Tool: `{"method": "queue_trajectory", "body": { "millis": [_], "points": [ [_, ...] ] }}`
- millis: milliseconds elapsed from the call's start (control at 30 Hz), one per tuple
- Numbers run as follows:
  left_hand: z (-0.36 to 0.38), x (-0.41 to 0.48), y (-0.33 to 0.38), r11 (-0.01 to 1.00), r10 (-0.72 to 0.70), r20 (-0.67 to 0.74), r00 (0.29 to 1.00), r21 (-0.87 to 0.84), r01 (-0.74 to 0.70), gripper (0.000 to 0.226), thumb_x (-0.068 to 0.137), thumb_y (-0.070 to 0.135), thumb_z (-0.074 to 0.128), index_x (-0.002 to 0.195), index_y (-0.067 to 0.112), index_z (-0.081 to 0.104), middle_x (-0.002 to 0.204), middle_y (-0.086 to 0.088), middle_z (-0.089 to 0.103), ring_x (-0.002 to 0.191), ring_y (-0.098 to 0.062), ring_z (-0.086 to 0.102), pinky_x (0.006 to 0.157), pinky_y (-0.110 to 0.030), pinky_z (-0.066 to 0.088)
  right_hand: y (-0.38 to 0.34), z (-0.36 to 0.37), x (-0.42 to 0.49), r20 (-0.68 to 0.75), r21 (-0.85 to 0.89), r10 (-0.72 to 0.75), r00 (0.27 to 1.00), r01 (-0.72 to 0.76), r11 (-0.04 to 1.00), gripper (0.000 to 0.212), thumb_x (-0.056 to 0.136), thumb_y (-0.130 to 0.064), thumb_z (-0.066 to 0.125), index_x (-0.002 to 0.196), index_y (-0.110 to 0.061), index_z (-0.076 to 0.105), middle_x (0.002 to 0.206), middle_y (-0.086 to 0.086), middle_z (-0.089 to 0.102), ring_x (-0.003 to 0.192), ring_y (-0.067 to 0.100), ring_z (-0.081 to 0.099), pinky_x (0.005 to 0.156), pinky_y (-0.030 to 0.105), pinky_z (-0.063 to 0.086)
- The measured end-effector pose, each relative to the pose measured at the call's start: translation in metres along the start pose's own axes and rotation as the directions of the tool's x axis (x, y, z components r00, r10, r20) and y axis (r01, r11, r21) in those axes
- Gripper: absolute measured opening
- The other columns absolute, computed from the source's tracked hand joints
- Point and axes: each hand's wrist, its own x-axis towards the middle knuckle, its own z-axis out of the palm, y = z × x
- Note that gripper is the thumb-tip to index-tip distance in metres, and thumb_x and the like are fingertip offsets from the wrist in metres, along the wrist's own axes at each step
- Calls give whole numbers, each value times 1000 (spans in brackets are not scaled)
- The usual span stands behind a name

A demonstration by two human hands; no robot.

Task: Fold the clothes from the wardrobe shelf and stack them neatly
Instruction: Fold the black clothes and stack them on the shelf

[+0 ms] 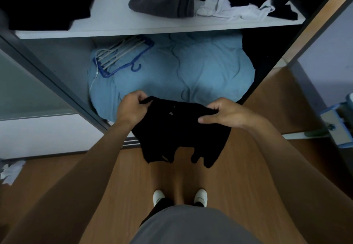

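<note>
A black garment (pixel 177 131) hangs in the air in front of the open wardrobe, above the wooden floor. My left hand (pixel 131 108) pinches its upper left edge, and my right hand (pixel 227 112) grips its upper right edge. The cloth droops between them with its lower ends dangling. On the white wardrobe shelf (pixel 114 23) above lie a crumpled grey garment (pixel 162 1), a white garment (pixel 233 9) and dark clothes (pixel 44 1) at the far left.
Below the shelf, a blue duvet (pixel 181 71) fills the wardrobe bottom, with a blue hanger rack (pixel 122 56) on it. A sliding door frame (pixel 47 77) runs at the left. White crumpled cloth (pixel 11 171) lies on the floor at left. A blue-grey object (pixel 338 123) stands right.
</note>
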Motion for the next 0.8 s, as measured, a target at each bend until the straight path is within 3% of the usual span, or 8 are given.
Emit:
{"method": "queue_trajectory", "body": {
  "millis": [133, 233, 333, 433, 500, 600, 700, 800],
  "points": [
    [-2, 0, -10, 996, -56, 146, 988, -61, 66, 47, 86, 37, 74, 52, 14, 50, 56, -7, 52, 54, -22, 54, 55, -32, 41, 2, -7, 3, -221, 64, -95, 971, 112, 992, 19, 88, -28, 74, 76, -14, 75, 67, -6, 70, 60, 5, 63, 55, 17, 46],
    [-9, -2, -15, 971, -84, 231, 969, -200, 131, 42, 80, 25, 81, 55, 12, 50, 54, -4, 42, 45, -8, 42, 47, -24, 30, 13, -14, -3, -54, -31, 23, 998, -24, 999, 18, 83, -39, 78, 73, -25, 76, 71, -7, 74, 64, 6, 68, 57, 18, 50],
    [-19, -1, -20, 965, -26, 254, 967, -247, 90, 34, 76, 22, 83, 63, 5, 58, 57, -6, 46, 50, -9, 46, 52, -25, 32, 28, -11, -7, 30, -143, 123, 992, -117, 983, 26, 80, -44, 80, 78, -19, 74, 78, -1, 75, 70, 9, 69, 62, 23, 52],
    [-31, -3, -24, 973, 31, 419, 908, -222, 69, 43, 69, 45, 86, 66, 7, 67, 61, -3, 62, 59, -14, 58, 58, -25, 40, 42, -4, 0, -271, 34, 21, 962, -12, 999, 20, 86, -28, 77, 73, -15, 70, 71, 4, 70, 69, 15, 66, 64, 28, 51],
    [-36, -7, -25, 990, 20, 561, 828, -127, 61, 43, 60, 57, 85, 74, 18, 74, 70, 2, 71, 65, -13, 66, 61, -25, 47, 52, 0, 7, -534, 8, 63, 843, -69, 998, 20, 86, -21, 74, 68, -20, 65, 71, 0, 67, 73, 19, 66, 71, 36, 52],
    [-36, -8, -33, 998, 12, 678, 735, -58, 37, 35, 66, 45, 88, 91, 23, 77, 93, 2, 77, 86, -15, 72, 76, -26, 55, 57, 4, 12, -701, -20, 138, 700, -213, 977, 23, 87, -28, 68, 67, -24, 57, 71, -6, 63, 73, 18, 64, 69, 34, 50],
    [-31, -10, -33, 987, 40, 552, 833, -151, 52, 8, 83, 23, 79, 82, 16, 74, 79, 5, 75, 73, -15, 69, 67, -20, 53, 60, 2, 10, -703, -57, 176, 689, -301, 952, 27, 88, -36, 63, 68, -19, 55, 70, -3, 61, 71, 20, 61, 63, 30, 42],
    [-15, -12, -21, 979, -34, 345, 938, -179, 101, 34, 90, 26, 71, 59, 17, 60, 50, 11, 56, 47, -4, 52, 46, -17, 39, 57, 9, 12, -568, 52, 309, 763, -342, 938, 26, 94, -38, 56, 77, -18, 62, 84, 6, 68, 78, 23, 64, 67, 33, 49]
  ]
}}
